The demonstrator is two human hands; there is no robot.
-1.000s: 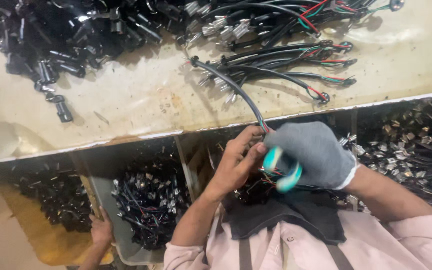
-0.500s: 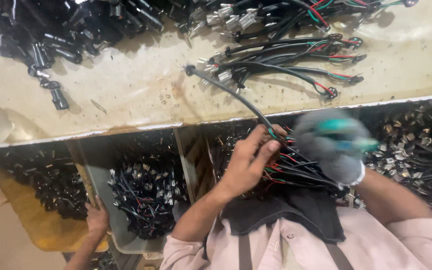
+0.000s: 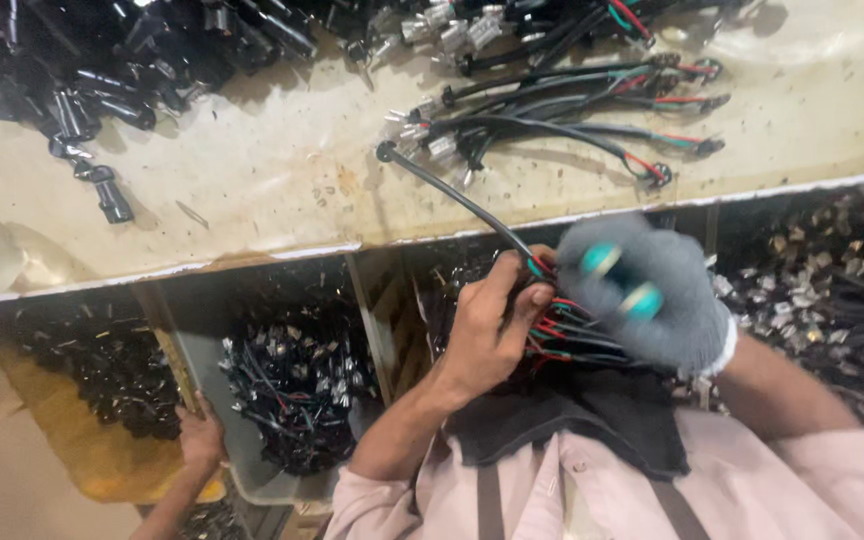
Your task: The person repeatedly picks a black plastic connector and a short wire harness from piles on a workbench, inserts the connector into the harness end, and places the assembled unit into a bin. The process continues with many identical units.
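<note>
My bare left hand [image 3: 492, 325] pinches a black cable [image 3: 457, 195] by its coloured wires | my gloved right hand [image 3: 647, 295] closes around a teal-tipped tool [image 3: 620, 280], touching those wires | cable slants up onto the table [image 3: 282, 170].

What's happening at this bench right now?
A person is handling a black cable with coloured wires at its end. The bare left hand pinches the wires while the grey-gloved right hand, blurred, grips a teal-tipped tool next to them. This goes on over bins of small wired parts. Finished-looking cables lie on the worn bench. Another person's hand holds a bin's edge at lower left.
</note>
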